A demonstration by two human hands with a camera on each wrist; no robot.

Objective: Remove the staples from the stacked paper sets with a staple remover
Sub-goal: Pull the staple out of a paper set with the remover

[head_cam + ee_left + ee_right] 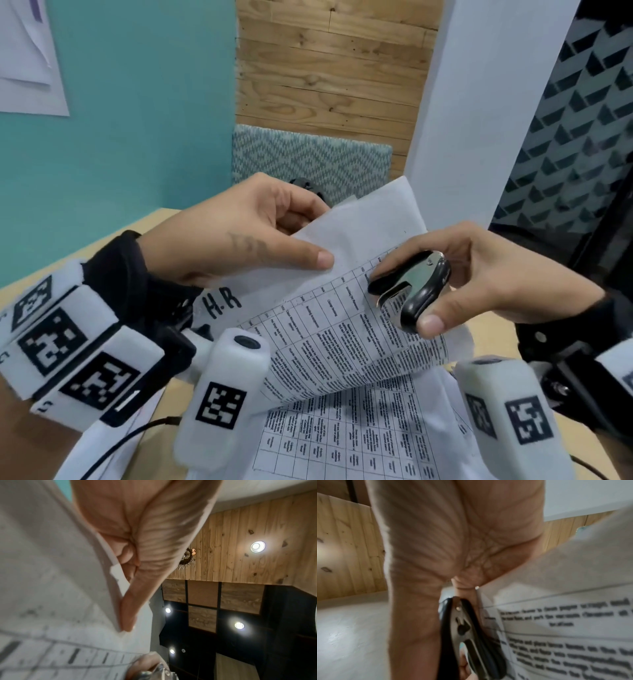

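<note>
My left hand (274, 236) pinches the upper left edge of a printed paper set (342, 325), lifted and curled above the table. The thumb lies on top of the sheet and the fingers curl behind it. In the left wrist view the left hand (132, 574) grips the paper set (51, 574) along its edge. My right hand (479, 274) holds a black and chrome staple remover (411, 291) between thumb and fingers, resting against the paper's printed face. The right wrist view shows the staple remover (467, 635) beside the paper set (573, 628). No staple is visible.
More printed sheets (342, 438) lie under the lifted set on the wooden table (161, 222). A sheet marked "H.R" (221, 303) sits near my left wrist. A patterned chair back (308, 154) stands behind the table, and a white pillar (479, 120) rises at the right.
</note>
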